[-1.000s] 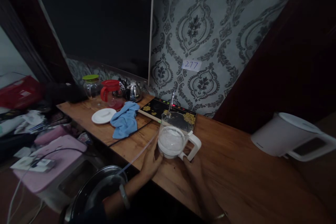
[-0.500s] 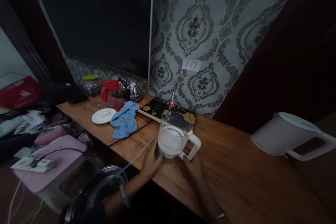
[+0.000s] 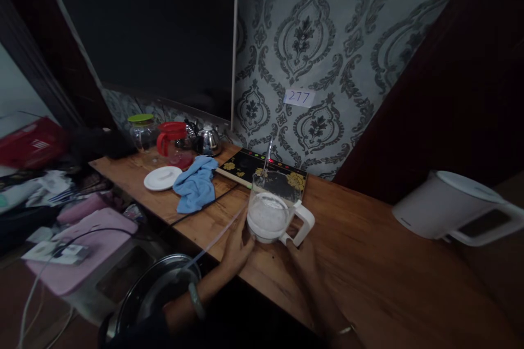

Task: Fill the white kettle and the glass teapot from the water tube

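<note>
My two hands are around a clear glass kettle (image 3: 268,218) with a white base and white handle, at the front of the wooden table. My left hand (image 3: 237,246) is curled against its left side. My right hand (image 3: 302,256) grips the bottom of the white handle. Behind the kettle's rim rises a thin shiny spout (image 3: 269,154), standing at a black electric stove panel (image 3: 241,166) with gold flowers and a lit red light. A clear tube (image 3: 215,239) slants from beside my left hand down toward a metal pot (image 3: 123,300).
Left on the table (image 3: 347,283) lie a blue cloth (image 3: 197,185) and a white lid (image 3: 161,179). Behind them stand a red-topped jug (image 3: 172,132), a green-lidded jar (image 3: 141,119) and a metal teapot (image 3: 209,140). A white electric kettle (image 3: 450,207) is at right.
My hands keep the same hold on the glass kettle, which stays in almost the same place. The view has shifted very slightly.
</note>
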`<state>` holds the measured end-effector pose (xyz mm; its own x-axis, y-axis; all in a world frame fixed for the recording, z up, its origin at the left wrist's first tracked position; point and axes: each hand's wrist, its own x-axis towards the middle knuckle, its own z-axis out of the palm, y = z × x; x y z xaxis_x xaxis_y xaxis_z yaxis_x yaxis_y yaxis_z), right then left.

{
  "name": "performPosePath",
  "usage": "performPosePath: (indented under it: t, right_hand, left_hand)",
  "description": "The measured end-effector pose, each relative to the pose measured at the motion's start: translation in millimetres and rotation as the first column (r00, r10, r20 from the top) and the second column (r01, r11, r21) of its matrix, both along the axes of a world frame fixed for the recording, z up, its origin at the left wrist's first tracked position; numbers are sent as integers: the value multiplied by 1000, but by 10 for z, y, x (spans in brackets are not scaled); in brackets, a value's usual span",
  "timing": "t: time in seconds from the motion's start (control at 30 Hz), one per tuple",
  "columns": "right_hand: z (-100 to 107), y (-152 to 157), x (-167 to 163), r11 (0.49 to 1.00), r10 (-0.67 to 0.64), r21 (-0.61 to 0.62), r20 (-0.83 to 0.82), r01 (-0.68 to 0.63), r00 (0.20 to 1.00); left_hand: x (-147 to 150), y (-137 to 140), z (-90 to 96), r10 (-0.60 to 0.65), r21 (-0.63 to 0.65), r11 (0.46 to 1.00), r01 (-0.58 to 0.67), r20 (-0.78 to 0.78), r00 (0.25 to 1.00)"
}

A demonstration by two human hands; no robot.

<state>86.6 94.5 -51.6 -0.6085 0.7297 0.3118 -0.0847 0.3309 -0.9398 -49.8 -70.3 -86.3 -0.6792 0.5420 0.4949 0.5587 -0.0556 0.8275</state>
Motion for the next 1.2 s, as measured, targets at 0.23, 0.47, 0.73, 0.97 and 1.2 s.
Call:
performPosePath:
  t: [0.23,0.47,0.73,0.97,1.2]
  right_hand:
    - [36,-11,9,1000,-19,6,30,19,999]
    - [32,-13,15,1000,-13,-4,19,13,1000]
    - [-29,17,0,1000,-10,11,6,10,1000]
    - [-1,9,3,1000,-9,13,18,9,1000]
    - [2,7,1,1000,5,0,-4,-5,1000]
  left_hand:
    - [-2,1,-22,-7,-14,1000,7,6,1000]
    - [10,2,18,-3,-14,1000,3,-32,999]
    - [3,-13,16,18,-38,999,-20,-46,999]
    - [2,-11,-2,0,-22,1000,0,-14,1000]
    - [-14,0,-58,9,-6,1000,-9,-2,1000]
